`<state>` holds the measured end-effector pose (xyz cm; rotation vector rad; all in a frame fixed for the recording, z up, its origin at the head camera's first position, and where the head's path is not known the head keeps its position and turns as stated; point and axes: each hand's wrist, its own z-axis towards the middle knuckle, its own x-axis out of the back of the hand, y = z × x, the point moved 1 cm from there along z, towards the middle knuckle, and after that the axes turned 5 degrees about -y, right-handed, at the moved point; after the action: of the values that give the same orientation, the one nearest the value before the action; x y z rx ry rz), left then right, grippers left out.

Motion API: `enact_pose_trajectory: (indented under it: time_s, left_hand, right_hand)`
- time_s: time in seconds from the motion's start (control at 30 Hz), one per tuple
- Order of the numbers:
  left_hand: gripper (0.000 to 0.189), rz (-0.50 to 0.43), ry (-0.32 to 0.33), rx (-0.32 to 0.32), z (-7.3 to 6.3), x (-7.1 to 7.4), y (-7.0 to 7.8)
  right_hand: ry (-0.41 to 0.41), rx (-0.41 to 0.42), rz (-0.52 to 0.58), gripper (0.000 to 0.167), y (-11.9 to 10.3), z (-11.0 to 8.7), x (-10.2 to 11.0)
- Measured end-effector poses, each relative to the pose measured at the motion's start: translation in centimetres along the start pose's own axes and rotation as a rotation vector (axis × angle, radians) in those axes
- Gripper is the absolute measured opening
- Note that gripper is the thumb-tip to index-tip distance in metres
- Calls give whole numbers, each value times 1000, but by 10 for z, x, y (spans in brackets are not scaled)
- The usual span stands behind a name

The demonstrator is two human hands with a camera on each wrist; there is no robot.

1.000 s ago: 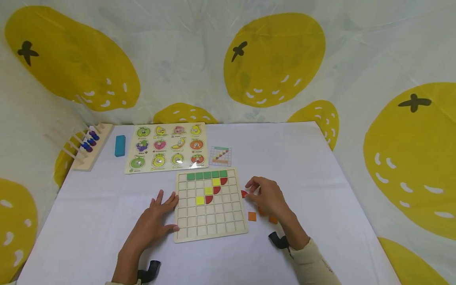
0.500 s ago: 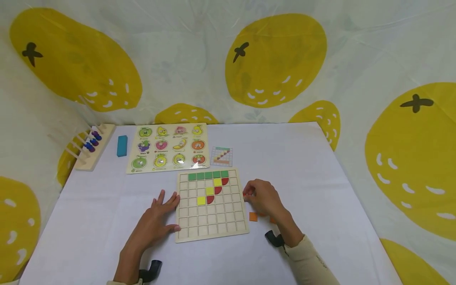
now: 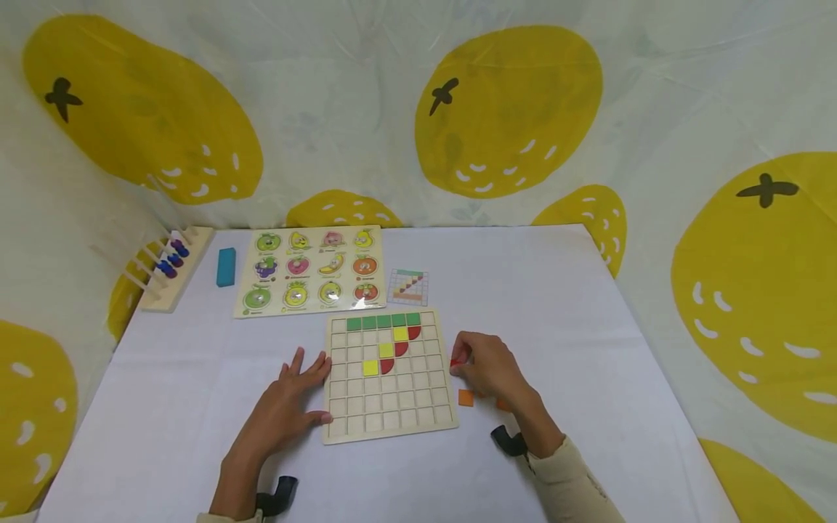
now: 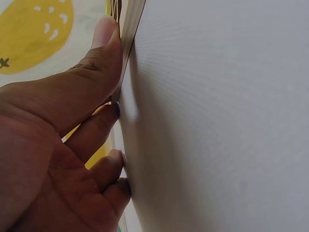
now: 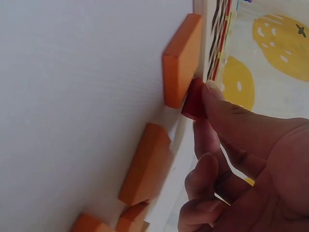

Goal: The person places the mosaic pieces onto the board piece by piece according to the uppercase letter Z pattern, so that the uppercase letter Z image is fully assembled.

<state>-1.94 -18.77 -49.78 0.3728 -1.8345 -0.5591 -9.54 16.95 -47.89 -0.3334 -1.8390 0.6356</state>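
Observation:
A wooden grid board (image 3: 405, 399) lies on the white table with a row of green squares (image 3: 383, 320) near its far edge. Yellow squares (image 3: 386, 350) and red quarter-circle pieces (image 3: 387, 366) step diagonally down below that row. My left hand (image 3: 288, 399) rests at the board's left edge, fingers spread, thumb on the near part of that edge. Just off the board's right edge, my right hand (image 3: 487, 365) pinches a red piece (image 5: 194, 99) between thumb and fingers. Orange squares (image 5: 181, 60) lie on the table under and beside that hand.
Behind the board are a fruit puzzle board (image 3: 310, 272) and a small pattern card (image 3: 408, 288). Farther left stand a blue block (image 3: 225, 266) and a wooden peg rack (image 3: 171, 280) with beads. A fruit-printed cloth (image 3: 340, 109) hangs behind the table.
My right hand has closed its thumb and fingers on the red piece that lay beside the board and picked it up from flat. The left hand keeps its place at the board's edge.

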Motion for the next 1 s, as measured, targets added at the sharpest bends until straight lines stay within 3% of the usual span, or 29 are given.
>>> enact_pose_trajectory:
  time_s: [0.27,0.47,1.0]
  left_hand:
    - [107,-6,6,4,0,-1,0]
    - [107,-11,1,0,1,-2,-2]
    - [107,-16,3,0,2,-3,-2]
  right_hand:
    - [40,61,28,17,-12,-2,3]
    - [-5,86,87,18,-32,0,-7]
    - [-88,170,87,18,-82,15,-42]
